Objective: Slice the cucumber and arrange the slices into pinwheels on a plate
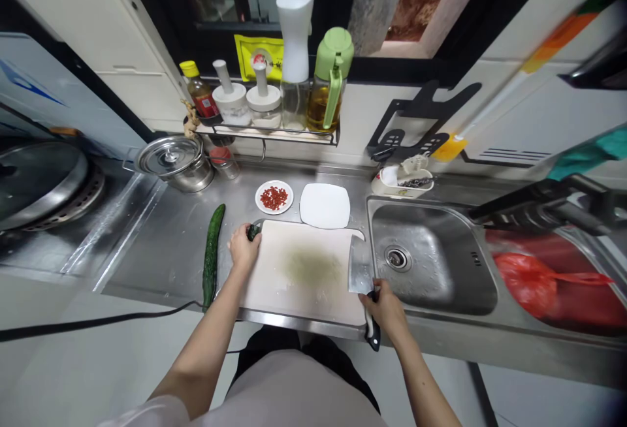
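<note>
Right hand (386, 313) is clamped on the knife (361, 267) near the top of its handle (375, 341), thumb at one side and fingers at the other. The broad blade lies over the right side of the cutting board (274, 296), while the handle's end reaches past the front edge — so, if this grip loosens, the knife could perhaps tip toward the person's legs. Left hand (243, 249) is pinched on a dark green piece (253, 232) at the far left corner of the board. This piece is small and mostly covered, so the fingertips would have little space if the blade comes to it.

A greenish stain (313, 267) marks the middle of the board; if it is wet, which I cannot tell, a piece may slide there. The long cucumber (212, 254) lies on the desk (147, 244), left of the board and near the left forearm; being round, it could roll if an elbow pushes it. Beyond the board are a square dish (324, 205) and a small plate (259, 207) with red bits (274, 198) — a hard shove of the board could disturb them.
</note>
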{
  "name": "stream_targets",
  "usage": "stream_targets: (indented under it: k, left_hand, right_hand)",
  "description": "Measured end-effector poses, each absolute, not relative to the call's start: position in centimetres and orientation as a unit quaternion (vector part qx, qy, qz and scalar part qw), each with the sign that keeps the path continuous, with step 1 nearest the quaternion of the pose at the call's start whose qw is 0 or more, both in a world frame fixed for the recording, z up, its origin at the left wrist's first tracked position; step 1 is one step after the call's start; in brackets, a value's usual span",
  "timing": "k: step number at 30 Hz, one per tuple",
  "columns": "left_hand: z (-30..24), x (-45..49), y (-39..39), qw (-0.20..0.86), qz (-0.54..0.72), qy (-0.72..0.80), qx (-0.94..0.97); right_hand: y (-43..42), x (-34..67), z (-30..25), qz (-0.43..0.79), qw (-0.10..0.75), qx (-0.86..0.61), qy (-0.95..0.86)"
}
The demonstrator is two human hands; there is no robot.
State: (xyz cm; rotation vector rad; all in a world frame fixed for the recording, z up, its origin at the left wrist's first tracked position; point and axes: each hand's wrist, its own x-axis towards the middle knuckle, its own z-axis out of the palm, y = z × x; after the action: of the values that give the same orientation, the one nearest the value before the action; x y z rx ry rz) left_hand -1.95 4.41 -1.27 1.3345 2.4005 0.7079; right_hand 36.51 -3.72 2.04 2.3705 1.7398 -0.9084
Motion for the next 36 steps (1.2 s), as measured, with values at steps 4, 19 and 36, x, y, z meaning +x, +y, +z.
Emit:
stream_targets:
  k: [4, 19, 36]
  left_hand:
    - [-1.5, -1.5, 3.8, 0.255, 0.400, 0.761, 0.442]
    - [-2.6, 4.7, -2.6, 0.554, 0.448, 0.563, 0.419]
    - [-2.4, 6.1, -3.6, 0.365, 0.342, 0.624, 0.601]
  right_hand:
    - [-3.7, 36.3, 1.7, -0.274, 0.042, 0.777, 0.564]
    - [-4.4, 35.3, 3.4, -0.264, -0.032, 0.774, 0.574]
    - [-3.8, 29.4, 5.9, -0.261, 0.112, 0.691, 0.665]
